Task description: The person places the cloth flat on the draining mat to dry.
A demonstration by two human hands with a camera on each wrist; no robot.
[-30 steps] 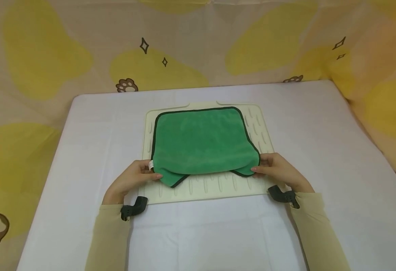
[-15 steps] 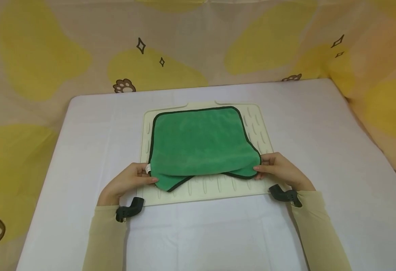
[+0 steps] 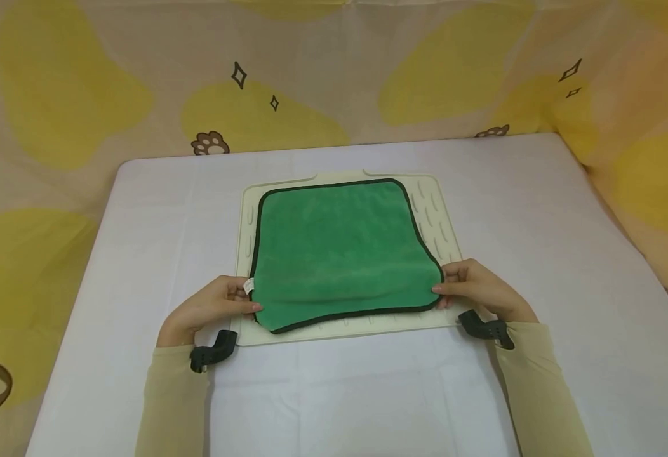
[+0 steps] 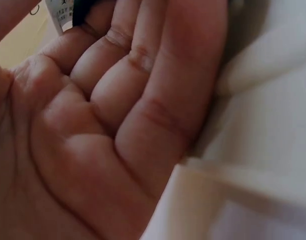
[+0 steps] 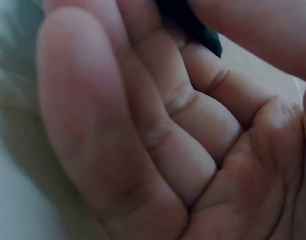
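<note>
A green towel [image 3: 340,247] with a dark edging lies spread over a pale cream ribbed board [image 3: 434,209]. My left hand [image 3: 211,304] pinches the towel's near left side, thumb on top, beside a small white tag [image 3: 249,285]. On the opposite side, my right hand [image 3: 477,289] pinches the near right edge, its thumb also on top. A shallow crease runs across the towel between both hands. The left wrist view shows mostly curled fingers [image 4: 143,75] and a bit of the tag [image 4: 62,12]. In the right wrist view, the dark towel edge [image 5: 192,25] passes between thumb and fingers.
The board rests on a table with a white cover [image 3: 334,393]. A yellow and beige patterned curtain [image 3: 311,76] hangs behind the table and along its sides. Each wrist wears a black camera mount, such as the left mount [image 3: 214,351].
The towel's near edge, earlier tucked under in the middle, now lies flattened out toward me. Both hands have moved slightly apart, still pinching the towel.
</note>
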